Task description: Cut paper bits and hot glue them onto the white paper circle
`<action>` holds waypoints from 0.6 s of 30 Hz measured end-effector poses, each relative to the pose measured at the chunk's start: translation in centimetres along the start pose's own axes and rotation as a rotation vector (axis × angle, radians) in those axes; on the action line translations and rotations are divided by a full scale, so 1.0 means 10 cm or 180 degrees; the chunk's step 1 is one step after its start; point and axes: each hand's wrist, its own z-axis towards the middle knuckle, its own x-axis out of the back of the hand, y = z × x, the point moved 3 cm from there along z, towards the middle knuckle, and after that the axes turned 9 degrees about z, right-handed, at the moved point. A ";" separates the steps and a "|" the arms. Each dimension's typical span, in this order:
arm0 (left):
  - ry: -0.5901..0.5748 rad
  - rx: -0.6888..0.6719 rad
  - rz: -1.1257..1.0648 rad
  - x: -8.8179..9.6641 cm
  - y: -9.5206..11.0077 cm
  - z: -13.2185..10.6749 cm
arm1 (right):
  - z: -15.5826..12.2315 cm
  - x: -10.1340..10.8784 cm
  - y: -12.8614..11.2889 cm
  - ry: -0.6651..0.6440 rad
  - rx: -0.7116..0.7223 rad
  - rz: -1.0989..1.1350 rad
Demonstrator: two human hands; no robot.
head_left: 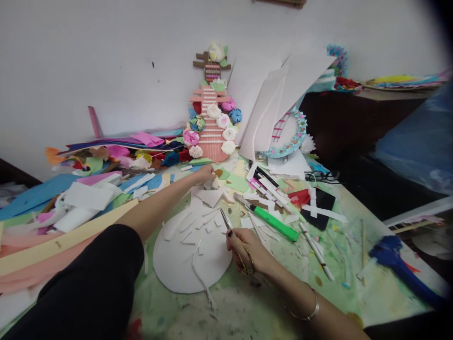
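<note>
My right hand is closed round a pair of scissors, blades pointing up and left over a round white foam sheet strewn with cut white scraps. My left hand reaches far forward across the table, its fingers curled on a small white paper piece just below a pink paper guitar decked with paper flowers. A black sleeve covers my left upper arm.
A green utility knife, pens and white strips lie right of the sheet. Piles of coloured paper fill the left side. White sheets lean on the wall. A blue tool lies at the right edge.
</note>
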 end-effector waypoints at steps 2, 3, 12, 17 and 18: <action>0.0085 0.0133 -0.0324 0.04 -0.04 0.01 | 0.00 0.00 0.00 -0.0004 0.0020 -0.0025; 0.0102 0.0201 -0.0497 0.05 -0.07 0.02 | 0.00 0.01 -0.01 -0.0012 0.0032 -0.0048; 0.0020 0.0319 -0.1868 0.20 -0.24 -0.02 | 0.06 0.39 -0.32 0.1027 0.0036 -0.2666; 0.0233 0.0298 -0.2416 0.29 -0.32 -0.08 | 0.10 0.53 -0.28 0.1317 -0.0489 -0.3339; 0.0292 0.0288 -0.2507 0.32 -0.33 -0.08 | 0.10 0.54 -0.27 0.1340 -0.0532 -0.3387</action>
